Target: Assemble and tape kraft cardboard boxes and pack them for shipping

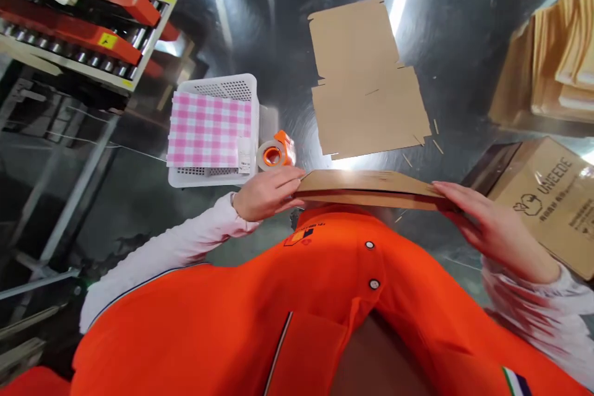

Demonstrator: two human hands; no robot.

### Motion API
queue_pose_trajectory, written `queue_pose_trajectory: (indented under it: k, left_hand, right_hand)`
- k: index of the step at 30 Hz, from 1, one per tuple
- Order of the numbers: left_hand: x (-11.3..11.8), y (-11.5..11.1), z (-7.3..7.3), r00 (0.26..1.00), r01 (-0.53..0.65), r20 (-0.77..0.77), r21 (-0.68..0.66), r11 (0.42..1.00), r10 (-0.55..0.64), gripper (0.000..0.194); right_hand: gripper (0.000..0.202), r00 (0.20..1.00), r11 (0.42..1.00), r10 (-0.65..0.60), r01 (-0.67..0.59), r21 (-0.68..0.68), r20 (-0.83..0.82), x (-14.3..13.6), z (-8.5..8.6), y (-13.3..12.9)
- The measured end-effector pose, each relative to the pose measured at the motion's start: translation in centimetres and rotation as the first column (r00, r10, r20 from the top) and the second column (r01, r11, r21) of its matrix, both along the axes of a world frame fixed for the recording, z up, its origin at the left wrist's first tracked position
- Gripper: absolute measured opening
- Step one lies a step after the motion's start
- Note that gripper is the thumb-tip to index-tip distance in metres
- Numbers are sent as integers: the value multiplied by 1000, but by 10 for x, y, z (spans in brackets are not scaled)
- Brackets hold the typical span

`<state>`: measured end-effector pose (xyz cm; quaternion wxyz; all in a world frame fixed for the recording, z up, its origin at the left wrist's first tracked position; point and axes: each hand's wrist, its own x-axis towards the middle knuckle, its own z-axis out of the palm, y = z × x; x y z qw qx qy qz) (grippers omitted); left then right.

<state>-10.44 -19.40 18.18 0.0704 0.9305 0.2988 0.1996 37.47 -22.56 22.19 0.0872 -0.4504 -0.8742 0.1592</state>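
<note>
A folded sheet of brown cardboard is held in front of my orange vest, close to the table's near edge. Its left end is gripped by my left hand, fingers closed over it. My right hand pinches the right end, with the thumb side partly hidden beneath. Beyond it a flat cut cardboard blank lies on the shiny metal table. Just past my left hand sits an orange tape dispenser with a roll of tape.
At left stands a white plastic basket containing pink checked packs. A printed carton is at right, below stacked tan envelopes. A roller conveyor occupies the upper left. Small cardboard scraps lie near the blank.
</note>
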Motion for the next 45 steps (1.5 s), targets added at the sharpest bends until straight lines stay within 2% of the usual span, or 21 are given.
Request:
queue_pose_trajectory:
  k: [3,5,7,13,15,18,21,24,26,28,32,35,38,42,45]
  left_hand:
    - [-2,13,-11,990,-132,34,-107,985,136,47]
    - [-3,31,-18,987,-135,52,-238,962,151,54]
    - [-5,57,-22,991,-88,66,-299,950,113,60]
    - [-4,138,-30,993,-15,114,-240,971,43,65]
    - [-3,155,-34,990,16,137,-242,970,18,64]
    - [-3,169,-44,992,45,127,-207,977,-19,65]
    - [-4,172,-49,994,32,104,-124,992,-19,65]
    - [-4,170,-42,999,19,33,-75,997,-16,56]
    - [-3,167,-37,999,48,14,-81,996,-47,56]
    - [0,165,-37,995,88,58,-107,990,-82,59]
    - [7,166,-50,983,133,145,-166,977,-109,49]
    - [11,167,-64,985,97,158,-223,970,-62,47]
    - [14,162,-70,966,53,257,-253,966,14,57]
    - [10,147,-64,936,-62,302,-362,930,180,74]
    - [3,143,-56,955,-86,232,-377,922,184,82]
  right_hand:
    - [68,1000,1000,2,-2,10,17,0,-2,5]
    - [66,999,1000,10,-11,25,35,0,-3,17]
    - [63,1000,999,15,-16,39,27,-1,-6,35]
    - [52,987,988,-4,30,153,-164,1,-21,99]
    - [50,985,987,3,25,160,-173,2,-25,112]
    - [43,991,979,37,-10,206,-129,1,-30,117]
    - [36,993,957,31,2,289,-112,-1,-35,114]
    - [37,997,955,4,20,296,-80,-3,-38,112]
    - [41,1000,965,-8,14,263,-25,-3,-38,112]
    - [47,1000,970,-11,7,241,16,-2,-38,114]
    - [46,1000,962,19,-15,272,-14,-3,-44,113]
    - [38,998,955,17,3,297,-64,-7,-51,111]
    - [37,996,957,-18,42,288,-83,-9,-56,112]
    - [43,994,962,-31,57,265,-101,-9,-58,113]
    - [45,992,964,-34,65,258,-120,-9,-53,113]
